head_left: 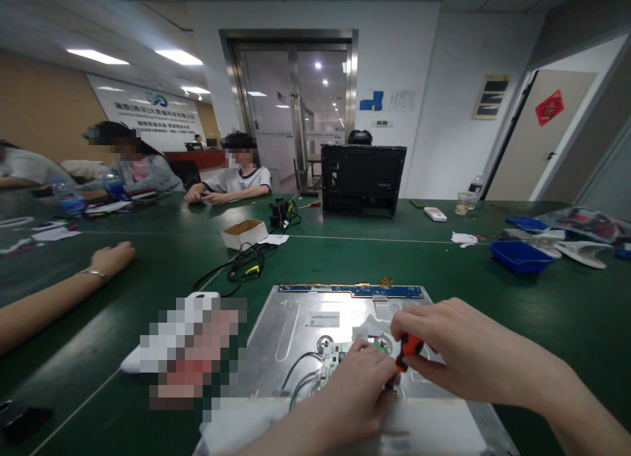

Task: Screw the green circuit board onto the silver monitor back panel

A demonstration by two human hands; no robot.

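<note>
My right hand (458, 351) is closed around the red and black handle of a screwdriver (410, 351), which slants down to the left. My left hand (362, 384) lies low over a green circuit board (331, 359), its fingers curled beside the lower end of the screwdriver. What those fingertips grip is hidden, and so is the screwdriver's tip. Beneath both hands lies a flat silver metal panel (276, 331), with a blue circuit strip (340, 290) along its far edge. Dark cables (298, 367) run from the board at the left.
Left of the panel lies a white device (142, 351), partly blurred out. Beyond are black cables (241, 265), an open cardboard box (244, 232) and a black monitor casing (363, 180). A blue tray (520, 255) stands right. Another person's forearm (54, 305) rests at left; others sit behind.
</note>
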